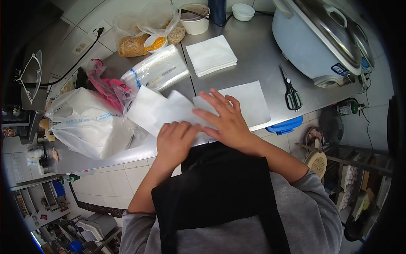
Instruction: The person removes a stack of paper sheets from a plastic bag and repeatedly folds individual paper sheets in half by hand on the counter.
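Note:
White paper sheets [153, 109] lie fanned out at the front of the steel counter, before my body. My left hand [176, 139] is closed over their near edge, fingers curled on the paper. Beside it, my right hand [226, 120] has its fingers spread, over the sheets' right side, with the thumb near my left fingers. Under and beyond my right hand rests another flat white sheet [253, 103]. Farther back sits a neat stack of folded white sheets [211, 55]. Black-handled scissors [291, 91] lie to the right, pointing away from me.
Left on the counter [258, 51] are a white plastic bag [95, 131], a pink bag [111, 89] and a pack of clear bags [158, 70]. Food bags [133, 45] and a white tub [196, 23] stand behind. A large pale-blue cooker [313, 42] occupies the right.

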